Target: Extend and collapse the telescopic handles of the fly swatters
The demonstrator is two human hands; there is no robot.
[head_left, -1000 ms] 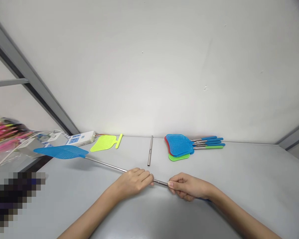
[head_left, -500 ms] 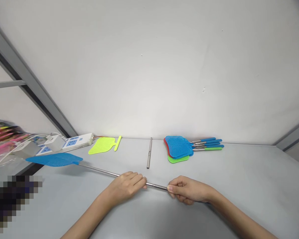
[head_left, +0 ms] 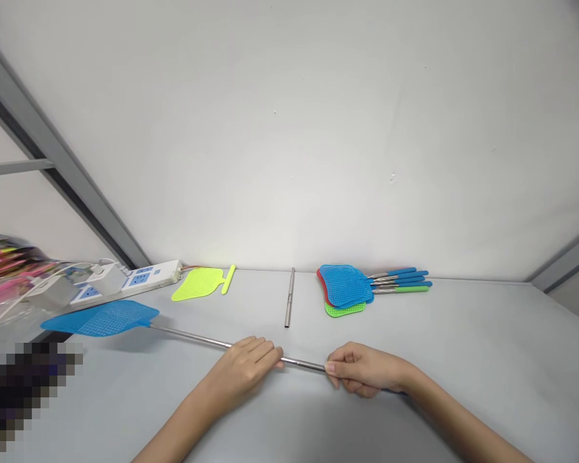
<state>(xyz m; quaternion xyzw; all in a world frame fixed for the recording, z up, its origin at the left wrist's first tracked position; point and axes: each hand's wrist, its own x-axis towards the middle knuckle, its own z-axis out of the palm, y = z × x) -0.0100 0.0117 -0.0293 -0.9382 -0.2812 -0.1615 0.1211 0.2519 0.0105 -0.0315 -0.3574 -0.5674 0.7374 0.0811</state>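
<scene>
A blue fly swatter with a long telescopic metal rod stretches low over the grey table. My left hand is closed around the rod near its middle. My right hand is closed on the handle end, which is mostly hidden in the fist. The blue head points to the left, near the table's left edge.
At the back lie a yellow swatter head, a loose metal rod, and a stack of swatters with blue and green handles. A white power strip and a clear bag of pink items sit at the left.
The rod has lengthened a little: the blue head has moved further left and lower, and my left hand has slid slightly left along the rod. My right hand has stayed in place.
</scene>
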